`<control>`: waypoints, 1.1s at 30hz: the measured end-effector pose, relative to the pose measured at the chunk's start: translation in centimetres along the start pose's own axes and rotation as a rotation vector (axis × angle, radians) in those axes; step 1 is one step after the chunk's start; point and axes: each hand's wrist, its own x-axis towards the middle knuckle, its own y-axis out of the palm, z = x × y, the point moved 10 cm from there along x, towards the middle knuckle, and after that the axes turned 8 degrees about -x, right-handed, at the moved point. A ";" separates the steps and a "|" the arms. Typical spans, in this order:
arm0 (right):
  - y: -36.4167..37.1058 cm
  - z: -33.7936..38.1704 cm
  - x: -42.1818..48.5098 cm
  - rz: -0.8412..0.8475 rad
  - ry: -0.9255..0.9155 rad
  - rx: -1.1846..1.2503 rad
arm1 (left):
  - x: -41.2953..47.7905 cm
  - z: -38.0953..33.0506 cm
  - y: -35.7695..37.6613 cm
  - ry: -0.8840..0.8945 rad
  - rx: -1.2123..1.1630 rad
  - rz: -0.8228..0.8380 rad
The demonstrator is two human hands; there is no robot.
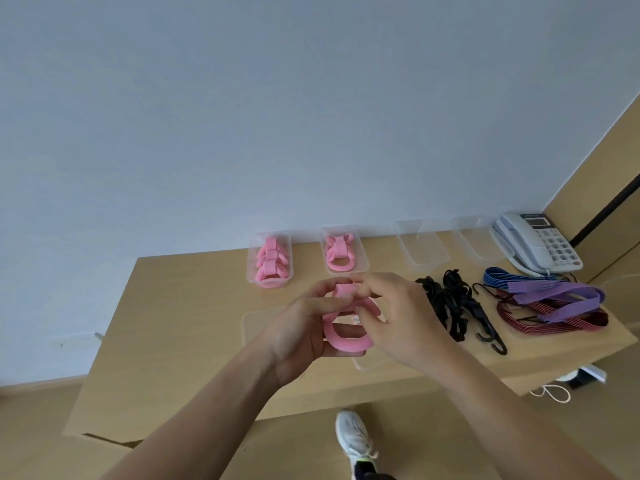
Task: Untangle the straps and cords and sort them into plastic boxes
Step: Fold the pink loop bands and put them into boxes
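Bare forearms and one white trainer.
The left forearm (pixel 207 410) and right forearm (pixel 502 403) are uncovered from the near edge up to the left hand (pixel 304 327) and right hand (pixel 398 317). Near, right of centre, is a white lace-up trainer (pixel 353 438) with white laces, a yellow-green touch at the tongue, and a dark cuff (pixel 370 474) above it.

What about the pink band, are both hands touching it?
Touching. The head view shows the left hand gripping the pink band while the right hand pinches its top.
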 end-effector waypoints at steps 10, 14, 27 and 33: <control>5.1 -4.8 3.9 0.130 -0.032 0.086 | 5.6 -0.6 -5.4 -0.024 0.013 -0.210; 7.5 -7.6 4.9 0.251 -0.066 0.064 | 8.4 -1.0 -7.3 -0.052 0.040 -0.255; 10.8 -16.0 10.4 0.351 0.061 0.242 | 17.3 0.1 -10.6 -0.255 0.134 -0.341; 11.4 -18.6 12.5 0.277 0.082 0.212 | 19.4 0.0 -12.8 -0.245 0.190 -0.452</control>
